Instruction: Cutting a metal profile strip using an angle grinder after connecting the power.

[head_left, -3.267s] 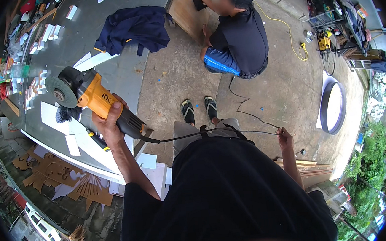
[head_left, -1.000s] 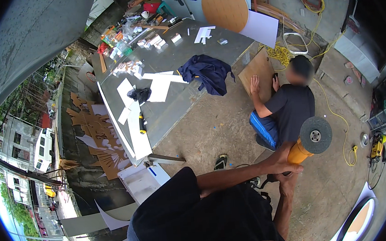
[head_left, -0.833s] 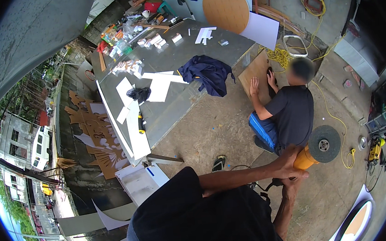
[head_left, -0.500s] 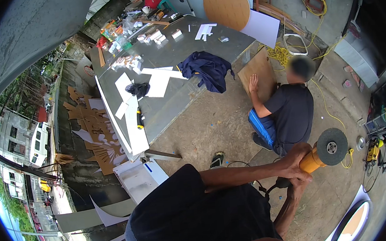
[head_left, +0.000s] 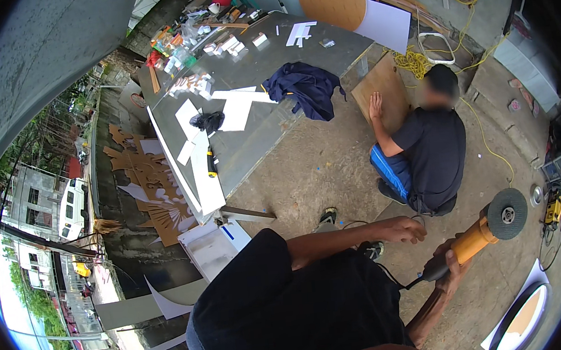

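My right hand [head_left: 450, 268] is wrapped round an angle grinder [head_left: 473, 243] with an orange body and a dark rear handle. Its grey disc [head_left: 506, 214] faces up at the far end, and a black cord trails from the handle toward my body. Off the tool, to its left, my left hand [head_left: 402, 230] hangs in front of my torso with curled fingers; whether anything sits inside them is hidden.
A co-worker [head_left: 435, 151] crouches ahead, one hand on a wooden board [head_left: 383, 92]. The large grey table [head_left: 252, 152] bears white strips, a dark blue cloth [head_left: 306, 89] and a yellow-black tool [head_left: 211, 162]. Yellow cord [head_left: 412, 63] lies beyond. A round-framed panel [head_left: 524, 327] stands lower right.
My left hand has come off the grinder and moved left. The grinder, now in my right hand alone, has shifted down and right. The view has also shifted slightly.
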Demonstrator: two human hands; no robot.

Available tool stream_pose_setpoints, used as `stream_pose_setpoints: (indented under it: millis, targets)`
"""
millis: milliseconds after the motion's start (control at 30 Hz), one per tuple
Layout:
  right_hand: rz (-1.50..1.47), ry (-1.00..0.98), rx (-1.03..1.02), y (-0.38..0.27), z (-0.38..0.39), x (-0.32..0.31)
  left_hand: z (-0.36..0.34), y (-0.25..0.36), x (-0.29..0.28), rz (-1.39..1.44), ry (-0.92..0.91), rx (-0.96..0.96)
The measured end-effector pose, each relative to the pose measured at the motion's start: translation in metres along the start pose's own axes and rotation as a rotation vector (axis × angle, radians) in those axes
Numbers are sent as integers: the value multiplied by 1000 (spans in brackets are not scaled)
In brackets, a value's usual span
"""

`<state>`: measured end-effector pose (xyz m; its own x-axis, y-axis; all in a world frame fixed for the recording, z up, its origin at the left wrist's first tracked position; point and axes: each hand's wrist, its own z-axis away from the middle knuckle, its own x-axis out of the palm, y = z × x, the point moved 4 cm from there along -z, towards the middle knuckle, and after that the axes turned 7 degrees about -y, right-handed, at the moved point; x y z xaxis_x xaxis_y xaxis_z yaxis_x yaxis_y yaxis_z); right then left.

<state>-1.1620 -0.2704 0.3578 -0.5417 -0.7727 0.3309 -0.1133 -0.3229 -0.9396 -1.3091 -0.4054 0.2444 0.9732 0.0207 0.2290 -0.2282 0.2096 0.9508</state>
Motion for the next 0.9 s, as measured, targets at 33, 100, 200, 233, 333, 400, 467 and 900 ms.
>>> stream_pose_setpoints:
  millis: [33, 100, 200, 233, 333, 400, 467, 900]
  targets:
    - [-48, -8, -62, -2, -1, -4, -13, -23, 7, -60, -18, 88]
    - [-109, -29, -106, -13, -6, 2, -29, -63, 12, -167, -101, 68]
    - [-150, -53, -159, -38, -7, 0, -28, -49, 39, -454, -395, -174]
    - [-187, -83, -210, -49, -9, 0, -29, -51, 48, -460, -464, -137]
    - [-262, -176, -282, -73, -9, -16, -24, -53, 68, -424, -542, -172]
    - [-292, -171, -349, -90, -5, -32, -36, -73, 80, -439, -539, -68]
    - [-337, -141, -364, -113, -1, -19, -40, -75, 80, -443, -590, -106]
    - [-94, -92, -512, -263, 56, -162, 69, -197, -77, -1032, -35, -575]
